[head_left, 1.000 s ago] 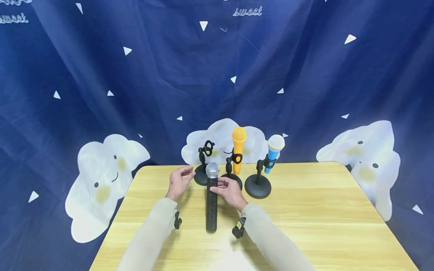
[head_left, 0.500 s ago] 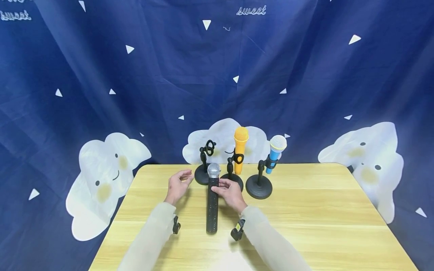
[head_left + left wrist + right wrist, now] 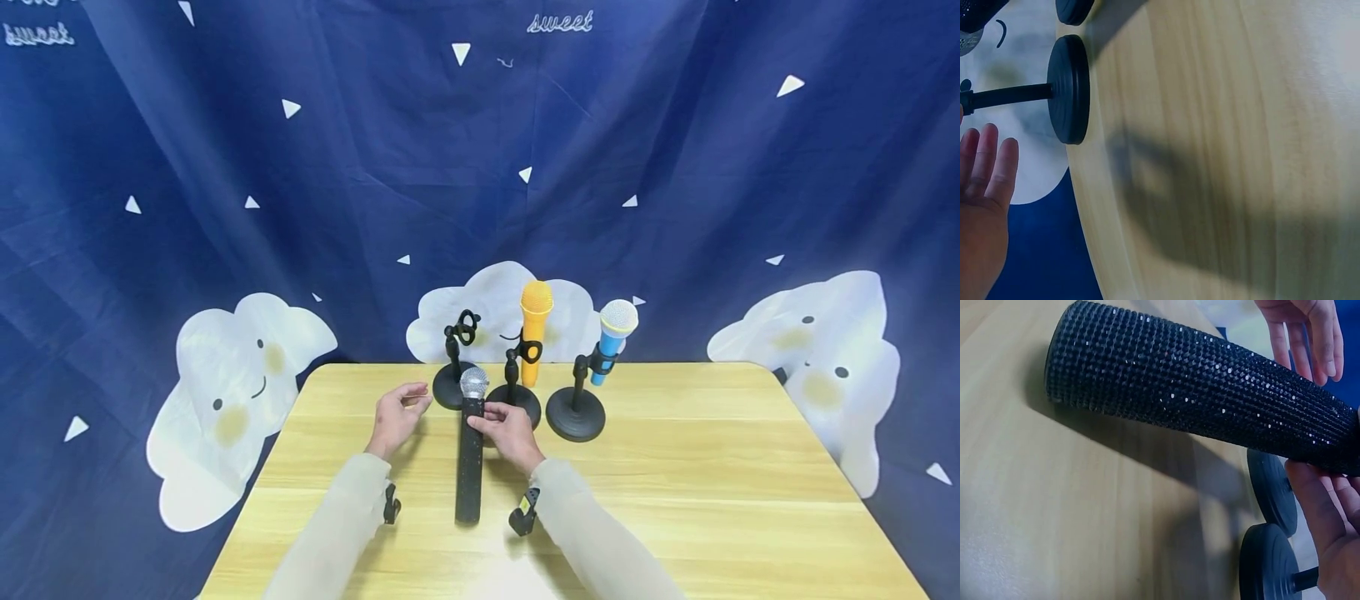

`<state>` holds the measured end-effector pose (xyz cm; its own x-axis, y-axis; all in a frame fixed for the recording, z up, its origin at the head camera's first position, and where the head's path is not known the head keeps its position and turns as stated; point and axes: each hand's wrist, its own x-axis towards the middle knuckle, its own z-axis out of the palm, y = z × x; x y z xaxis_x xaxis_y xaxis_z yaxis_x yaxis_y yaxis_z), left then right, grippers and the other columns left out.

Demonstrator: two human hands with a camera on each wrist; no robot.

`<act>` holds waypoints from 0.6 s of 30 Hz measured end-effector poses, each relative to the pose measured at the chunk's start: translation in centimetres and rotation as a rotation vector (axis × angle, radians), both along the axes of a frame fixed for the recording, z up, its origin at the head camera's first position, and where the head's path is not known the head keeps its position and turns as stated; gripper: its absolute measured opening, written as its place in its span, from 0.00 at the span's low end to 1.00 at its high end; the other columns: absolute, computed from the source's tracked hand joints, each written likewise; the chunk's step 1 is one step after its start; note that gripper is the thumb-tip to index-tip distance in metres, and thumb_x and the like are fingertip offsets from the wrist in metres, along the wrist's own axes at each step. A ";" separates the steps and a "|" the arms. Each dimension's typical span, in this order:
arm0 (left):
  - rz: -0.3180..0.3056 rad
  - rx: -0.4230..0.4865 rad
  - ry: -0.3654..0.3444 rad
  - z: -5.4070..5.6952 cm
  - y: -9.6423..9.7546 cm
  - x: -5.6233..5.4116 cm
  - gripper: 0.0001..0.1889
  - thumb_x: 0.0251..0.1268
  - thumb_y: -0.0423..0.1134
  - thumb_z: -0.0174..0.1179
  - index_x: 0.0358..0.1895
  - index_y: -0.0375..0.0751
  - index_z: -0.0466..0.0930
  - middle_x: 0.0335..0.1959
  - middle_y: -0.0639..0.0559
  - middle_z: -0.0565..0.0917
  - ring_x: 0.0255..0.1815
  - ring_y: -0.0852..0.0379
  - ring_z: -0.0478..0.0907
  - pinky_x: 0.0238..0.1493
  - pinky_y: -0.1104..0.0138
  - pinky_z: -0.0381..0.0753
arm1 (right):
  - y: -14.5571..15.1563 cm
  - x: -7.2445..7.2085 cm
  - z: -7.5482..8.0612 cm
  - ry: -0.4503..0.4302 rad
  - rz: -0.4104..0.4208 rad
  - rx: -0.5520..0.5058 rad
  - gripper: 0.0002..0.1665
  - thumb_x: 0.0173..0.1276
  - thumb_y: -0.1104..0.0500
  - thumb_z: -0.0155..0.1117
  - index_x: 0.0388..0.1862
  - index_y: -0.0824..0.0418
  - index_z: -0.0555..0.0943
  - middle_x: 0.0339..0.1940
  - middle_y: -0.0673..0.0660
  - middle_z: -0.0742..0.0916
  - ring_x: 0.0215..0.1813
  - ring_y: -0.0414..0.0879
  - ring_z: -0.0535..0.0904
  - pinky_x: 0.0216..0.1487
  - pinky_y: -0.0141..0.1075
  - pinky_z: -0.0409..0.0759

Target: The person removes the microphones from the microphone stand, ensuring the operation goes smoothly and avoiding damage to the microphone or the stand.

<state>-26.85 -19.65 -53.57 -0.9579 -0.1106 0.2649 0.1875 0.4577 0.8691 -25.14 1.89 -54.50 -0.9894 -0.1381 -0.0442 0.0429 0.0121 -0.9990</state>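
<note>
My right hand (image 3: 512, 435) pinches a black rhinestone-covered microphone (image 3: 1197, 381) near its silver mesh head (image 3: 474, 382). In the right wrist view its handle hangs above the table and casts a shadow on it. My left hand (image 3: 395, 418) is left of the microphone, holding nothing, its fingers loosely bent. Just beyond that hand stands a black desk stand (image 3: 448, 387) with a bare ring clip (image 3: 467, 328). In the left wrist view the fingers (image 3: 1001, 175) lie beside the post of this stand.
A yellow microphone (image 3: 536, 321) is in the clip of the middle stand (image 3: 512, 392), whose base my right hand partly hides. Right of it, another stand (image 3: 576, 415) bears a blue microphone (image 3: 611, 337). The wooden table (image 3: 712, 483) ends at a blue curtain (image 3: 360, 167).
The black microphone's lower end has come slightly toward me, with my right hand still gripping it. My left hand has barely moved. The whole head view has shifted a little.
</note>
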 end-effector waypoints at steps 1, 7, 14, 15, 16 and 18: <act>-0.001 -0.005 0.002 -0.1 0.0 0.1 0.13 0.60 0.26 0.69 0.48 0.26 0.84 0.45 0.35 0.87 0.43 0.42 0.86 0.48 0.60 0.85 | -0.1 -0.3 -0.6 -0.016 0.002 -0.004 0.30 0.61 0.64 0.75 0.57 0.79 0.77 0.44 0.68 0.88 0.38 0.50 0.88 0.37 0.40 0.87; 0.008 -0.016 -0.022 -0.2 -0.2 0.4 0.12 0.60 0.27 0.69 0.47 0.28 0.85 0.44 0.38 0.87 0.42 0.45 0.86 0.47 0.63 0.85 | -0.5 -0.4 -1.5 -0.043 0.016 0.033 0.28 0.62 0.61 0.75 0.56 0.76 0.79 0.43 0.66 0.89 0.34 0.51 0.89 0.36 0.41 0.88; -0.004 -0.001 -0.033 -0.5 -0.2 0.9 0.11 0.60 0.27 0.69 0.46 0.28 0.85 0.44 0.38 0.87 0.42 0.45 0.86 0.46 0.65 0.85 | -0.5 -0.1 -1.7 -0.005 0.030 0.072 0.26 0.61 0.58 0.76 0.49 0.77 0.81 0.37 0.64 0.90 0.30 0.47 0.88 0.33 0.40 0.87; -0.002 0.010 -0.038 -0.5 -0.2 0.9 0.11 0.60 0.27 0.69 0.46 0.29 0.85 0.44 0.38 0.87 0.43 0.45 0.86 0.46 0.65 0.85 | -0.5 -0.1 -1.7 -0.004 0.030 0.077 0.26 0.61 0.57 0.76 0.49 0.78 0.81 0.37 0.64 0.90 0.30 0.47 0.88 0.33 0.40 0.87; -0.002 0.015 -0.040 -0.6 -0.2 0.9 0.11 0.60 0.27 0.69 0.46 0.28 0.85 0.44 0.38 0.87 0.43 0.44 0.86 0.46 0.65 0.85 | -0.5 0.0 -1.8 -0.003 0.031 0.083 0.27 0.62 0.57 0.76 0.49 0.78 0.81 0.37 0.64 0.90 0.30 0.47 0.88 0.33 0.40 0.87; -0.001 0.021 -0.044 -0.7 -0.3 1.0 0.11 0.60 0.26 0.68 0.47 0.29 0.85 0.44 0.37 0.87 0.44 0.44 0.86 0.46 0.66 0.85 | -0.5 -0.1 -1.8 -0.031 0.028 0.095 0.27 0.62 0.56 0.76 0.50 0.77 0.81 0.38 0.65 0.90 0.31 0.48 0.88 0.33 0.41 0.87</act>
<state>-25.87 -19.90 -54.23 -0.9687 -0.1151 0.2199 0.1490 0.4387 0.8862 -25.29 1.35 -56.34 -0.9831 -0.1597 -0.0890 0.0722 0.1080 -0.9915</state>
